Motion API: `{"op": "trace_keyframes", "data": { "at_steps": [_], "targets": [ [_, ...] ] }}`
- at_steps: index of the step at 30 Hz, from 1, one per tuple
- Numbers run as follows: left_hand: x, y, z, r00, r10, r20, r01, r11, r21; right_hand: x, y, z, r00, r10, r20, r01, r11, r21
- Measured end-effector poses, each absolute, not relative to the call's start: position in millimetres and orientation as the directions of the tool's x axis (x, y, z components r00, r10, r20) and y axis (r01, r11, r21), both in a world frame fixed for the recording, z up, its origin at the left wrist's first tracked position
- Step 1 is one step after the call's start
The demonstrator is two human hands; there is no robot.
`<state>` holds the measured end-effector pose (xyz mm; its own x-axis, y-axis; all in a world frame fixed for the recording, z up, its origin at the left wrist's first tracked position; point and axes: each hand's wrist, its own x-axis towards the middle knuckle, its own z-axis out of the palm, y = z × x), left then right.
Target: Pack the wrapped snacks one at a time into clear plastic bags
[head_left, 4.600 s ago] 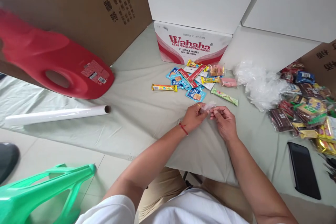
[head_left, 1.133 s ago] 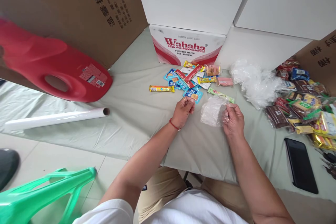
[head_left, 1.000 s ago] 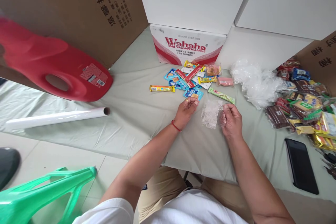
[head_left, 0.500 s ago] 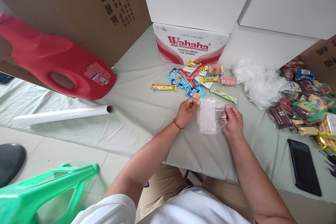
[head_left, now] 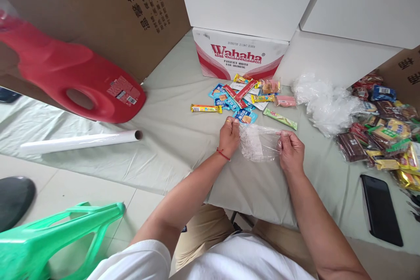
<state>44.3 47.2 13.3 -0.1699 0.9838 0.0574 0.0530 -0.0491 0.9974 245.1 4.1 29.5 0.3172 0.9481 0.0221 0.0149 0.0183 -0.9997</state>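
Observation:
A clear, crinkled plastic bag (head_left: 259, 143) is stretched between my two hands above the cloth. My left hand (head_left: 229, 139) pinches its left edge, the fingers closed together. On the opposite side, my right hand (head_left: 291, 149) grips the bag's right edge between thumb and fingers. Just beyond the bag lies a small pile of packaged snacks: a blue packet (head_left: 245, 116), red sticks (head_left: 241, 95), a yellow bar (head_left: 206, 108) off to the left and a green stick packet (head_left: 280, 118) nearest the right hand.
A heap of clear plastic bags (head_left: 328, 105) and many wrapped snacks (head_left: 382, 133) lie on the right, near a black phone (head_left: 382, 210). At left are a red jug (head_left: 78, 78), a white roll (head_left: 82, 141) and a green stool (head_left: 62, 236). A Wahaba-style white carton (head_left: 241, 54) stands behind.
My left hand has shifted slightly left, pulling the plastic bag wider and flatter between the hands. The right hand has stayed nearly in place.

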Motion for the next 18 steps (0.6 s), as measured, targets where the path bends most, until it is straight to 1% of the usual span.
{"op": "trace_keyframes", "data": {
  "at_steps": [3,6,8,10,13,16,18],
  "targets": [
    [36.7,51.6,15.5,-0.190,0.972,0.135,0.130,-0.111,0.985,252.9,4.6,32.6,0.297,0.953,0.057,0.147,0.014,-0.989],
    [29.7,55.1,20.6,-0.138,0.974,0.182,0.136,-0.163,0.977,264.8,5.0,37.3,0.271,0.954,0.130,0.284,0.050,-0.958],
    [25.9,56.9,24.0,-0.100,0.973,0.209,0.142,-0.194,0.971,273.4,3.9,41.0,0.267,0.951,0.153,0.327,0.060,-0.943],
    [22.0,59.1,26.2,-0.069,0.971,0.228,0.130,-0.218,0.967,282.4,0.8,45.6,0.285,0.944,0.166,0.332,0.065,-0.941],
    [16.0,63.0,27.2,-0.037,0.978,0.206,0.047,-0.204,0.978,297.5,-7.3,55.9,0.336,0.927,0.167,0.288,0.067,-0.955],
    [12.2,64.8,27.8,-0.016,0.991,0.132,-0.055,-0.133,0.990,312.4,-19.1,68.3,0.386,0.918,0.093,0.204,0.013,-0.979],
    [11.9,63.9,28.7,0.028,0.997,0.075,-0.096,-0.072,0.993,320.2,-28.5,73.5,0.396,0.918,0.031,0.158,-0.035,-0.987]
  ]
}}
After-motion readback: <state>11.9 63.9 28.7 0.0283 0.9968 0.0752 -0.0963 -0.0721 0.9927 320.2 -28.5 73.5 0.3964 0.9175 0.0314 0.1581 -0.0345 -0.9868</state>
